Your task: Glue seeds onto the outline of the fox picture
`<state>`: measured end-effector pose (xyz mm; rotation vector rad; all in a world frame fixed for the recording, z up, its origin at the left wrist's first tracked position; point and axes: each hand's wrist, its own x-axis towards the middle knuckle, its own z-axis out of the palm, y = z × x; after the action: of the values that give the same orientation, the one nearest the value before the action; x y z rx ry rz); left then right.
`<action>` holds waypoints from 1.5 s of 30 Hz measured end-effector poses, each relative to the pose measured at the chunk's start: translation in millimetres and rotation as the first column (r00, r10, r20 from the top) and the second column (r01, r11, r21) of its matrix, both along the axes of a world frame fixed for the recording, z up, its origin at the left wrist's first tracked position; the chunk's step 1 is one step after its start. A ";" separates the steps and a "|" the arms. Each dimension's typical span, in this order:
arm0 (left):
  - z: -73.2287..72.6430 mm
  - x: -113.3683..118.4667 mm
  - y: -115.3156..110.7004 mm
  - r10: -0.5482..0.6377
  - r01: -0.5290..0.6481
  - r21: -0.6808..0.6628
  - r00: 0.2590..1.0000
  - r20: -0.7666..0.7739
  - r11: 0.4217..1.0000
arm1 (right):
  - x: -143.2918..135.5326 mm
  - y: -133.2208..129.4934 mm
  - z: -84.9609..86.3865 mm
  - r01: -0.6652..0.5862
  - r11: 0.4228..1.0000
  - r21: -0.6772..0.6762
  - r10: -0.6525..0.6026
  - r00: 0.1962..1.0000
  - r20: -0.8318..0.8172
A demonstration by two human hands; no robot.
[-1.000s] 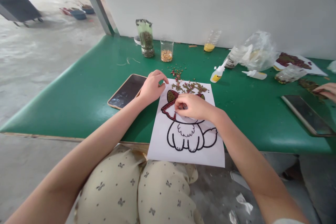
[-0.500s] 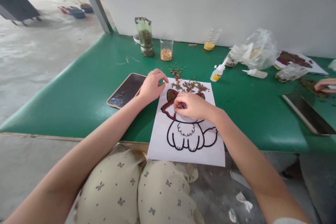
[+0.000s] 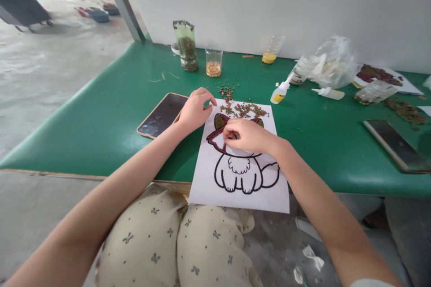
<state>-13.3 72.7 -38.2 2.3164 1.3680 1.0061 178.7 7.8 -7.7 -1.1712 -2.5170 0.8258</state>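
Note:
A white sheet (image 3: 208, 175) with a black-outlined fox-like animal lies on the green table, its near end past the edge. Red and green beans fill the ears and the left of the face. My right hand (image 3: 247, 135) is over the face, fingertips pinched against the paper; whatever they hold is too small to make out. Resting at the sheet's top left corner is my left hand (image 3: 198, 106), its fingers loosely bent and the thumb apart, beside a phone (image 3: 161, 115). Loose beans (image 3: 245, 110) lie along the sheet's top and just beyond it.
Behind stand a green bean-filled bottle (image 3: 186, 47) and a cup of corn kernels (image 3: 213, 63). A glue bottle (image 3: 279, 93) is upright beyond the sheet; another glue bottle (image 3: 329, 93) lies flat. Plastic bags (image 3: 336, 65) and a second phone (image 3: 397, 145) are on the right.
The other person's hand at the far right has gone out of view. My two hands and the sheet have stayed in nearly the same place.

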 end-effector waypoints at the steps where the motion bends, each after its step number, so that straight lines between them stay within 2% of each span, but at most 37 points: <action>1: -0.2 0.0 0.1 0.000 0.000 0.001 1.000 -0.001 1.000 | 0.1 -0.1 0.6 0.005 1.000 -0.003 -0.005 1.000 0.000; 22: 1.4 0.4 -1.0 0.001 -0.001 -0.018 1.000 0.002 1.000 | 1.1 0.2 0.3 -0.005 1.000 -0.010 0.005 1.000 0.003; 25: 2.0 0.7 -1.4 0.002 -0.002 -0.023 1.000 0.007 1.000 | 2.7 2.2 0.7 0.035 0.999 0.026 -0.034 0.999 -0.015; 27: 1.7 0.7 -1.2 0.001 -0.001 -0.027 1.000 0.012 1.000 | 6.3 6.4 0.9 0.116 0.988 0.100 -0.113 0.993 -0.037; 30: 0.8 -0.3 -0.2 -0.010 0.011 -0.031 1.000 0.028 0.999 | 19.9 18.0 0.2 0.323 0.912 0.253 -0.313 0.946 -0.079; 33: 0.0 -2.1 0.9 -0.015 0.016 -0.023 0.999 0.049 1.000 | 41.9 33.2 -3.7 0.521 0.769 0.372 -0.507 0.850 -0.144; 35: -0.1 -3.4 1.3 -0.006 0.007 -0.019 0.999 0.051 1.000 | 54.9 42.0 -9.2 0.588 0.695 0.413 -0.587 0.797 -0.146; 37: -0.3 -4.7 1.5 0.004 -0.002 -0.031 0.998 0.060 1.000 | 62.0 48.0 -16.4 0.604 0.672 0.428 -0.628 0.771 -0.101; 41: -0.6 -7.7 1.5 0.005 0.006 -0.083 0.991 0.132 0.997 | 56.7 51.5 -29.1 0.511 0.752 0.416 -0.565 0.825 0.009; 45: -0.8 -10.7 1.7 0.033 -0.022 -0.079 0.988 0.151 0.997 | 45.4 50.0 -32.0 0.427 0.820 0.382 -0.480 0.876 0.050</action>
<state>-24.0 74.3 -39.0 2.1241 1.3572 1.0935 224.1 57.8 -39.6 -1.6407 -2.2005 0.1500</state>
